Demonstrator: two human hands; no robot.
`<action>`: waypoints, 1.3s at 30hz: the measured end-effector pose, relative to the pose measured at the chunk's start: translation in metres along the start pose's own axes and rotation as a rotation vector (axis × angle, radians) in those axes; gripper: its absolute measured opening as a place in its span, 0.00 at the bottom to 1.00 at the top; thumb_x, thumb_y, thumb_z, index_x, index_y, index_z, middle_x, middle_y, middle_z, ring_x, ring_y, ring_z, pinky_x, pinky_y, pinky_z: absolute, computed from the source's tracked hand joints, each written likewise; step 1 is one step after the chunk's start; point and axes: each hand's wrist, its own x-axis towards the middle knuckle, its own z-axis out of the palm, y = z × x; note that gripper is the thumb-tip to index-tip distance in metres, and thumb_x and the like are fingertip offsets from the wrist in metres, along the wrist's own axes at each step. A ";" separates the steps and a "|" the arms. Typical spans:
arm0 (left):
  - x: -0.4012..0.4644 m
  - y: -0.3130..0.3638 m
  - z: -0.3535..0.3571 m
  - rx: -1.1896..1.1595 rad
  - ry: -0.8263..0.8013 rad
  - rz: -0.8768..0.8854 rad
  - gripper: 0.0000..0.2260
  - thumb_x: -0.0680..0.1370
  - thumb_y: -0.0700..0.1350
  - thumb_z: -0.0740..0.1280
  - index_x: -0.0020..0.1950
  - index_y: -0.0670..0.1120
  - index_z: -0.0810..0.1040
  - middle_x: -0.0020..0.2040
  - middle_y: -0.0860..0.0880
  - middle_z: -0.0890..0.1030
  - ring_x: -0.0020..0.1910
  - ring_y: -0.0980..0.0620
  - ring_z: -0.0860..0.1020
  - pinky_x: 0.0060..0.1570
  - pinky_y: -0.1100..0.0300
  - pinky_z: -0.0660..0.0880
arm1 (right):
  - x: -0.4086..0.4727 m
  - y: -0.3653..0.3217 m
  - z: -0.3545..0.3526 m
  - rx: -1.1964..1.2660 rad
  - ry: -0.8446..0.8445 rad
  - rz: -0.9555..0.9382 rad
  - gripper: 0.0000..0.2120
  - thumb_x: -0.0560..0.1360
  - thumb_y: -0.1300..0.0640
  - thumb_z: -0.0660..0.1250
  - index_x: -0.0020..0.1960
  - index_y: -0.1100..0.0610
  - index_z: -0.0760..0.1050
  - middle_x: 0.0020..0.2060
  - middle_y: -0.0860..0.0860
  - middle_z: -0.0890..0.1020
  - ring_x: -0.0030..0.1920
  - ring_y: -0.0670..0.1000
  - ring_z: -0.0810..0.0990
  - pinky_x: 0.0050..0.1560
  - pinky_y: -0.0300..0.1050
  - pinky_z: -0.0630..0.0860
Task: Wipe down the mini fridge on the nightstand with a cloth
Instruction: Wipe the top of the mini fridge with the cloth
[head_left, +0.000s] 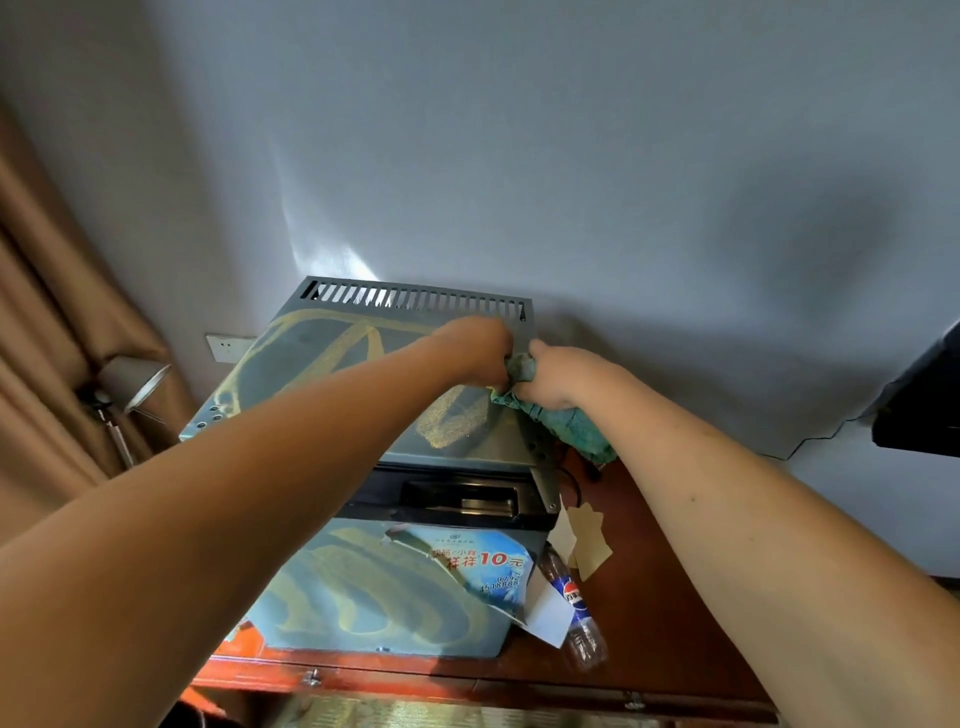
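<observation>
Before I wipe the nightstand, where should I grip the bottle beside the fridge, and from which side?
Grip the bottle around its labelled middle, coming from the right. It lies on its side on the nightstand, close against the fridge and paper on its left, so only the right side seems free.
</observation>
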 end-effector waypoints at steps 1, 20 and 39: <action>-0.003 0.000 0.000 0.004 -0.006 0.009 0.13 0.74 0.52 0.75 0.53 0.45 0.83 0.47 0.47 0.83 0.47 0.46 0.82 0.49 0.51 0.82 | -0.004 -0.001 0.000 -0.011 -0.025 0.004 0.35 0.80 0.43 0.62 0.80 0.55 0.51 0.64 0.61 0.76 0.46 0.58 0.79 0.39 0.48 0.73; 0.084 -0.038 0.006 -0.057 0.043 -0.090 0.09 0.75 0.51 0.73 0.47 0.47 0.79 0.44 0.48 0.80 0.45 0.46 0.79 0.42 0.55 0.75 | 0.103 0.006 -0.022 -0.111 0.053 -0.046 0.36 0.79 0.43 0.62 0.80 0.55 0.52 0.67 0.58 0.76 0.62 0.61 0.78 0.53 0.50 0.75; 0.117 -0.053 -0.003 -0.056 0.093 -0.189 0.16 0.76 0.51 0.74 0.61 0.45 0.79 0.54 0.46 0.82 0.52 0.45 0.79 0.44 0.56 0.74 | 0.158 0.011 -0.023 -0.092 0.179 -0.114 0.27 0.79 0.43 0.61 0.73 0.53 0.58 0.43 0.55 0.75 0.45 0.59 0.77 0.40 0.49 0.71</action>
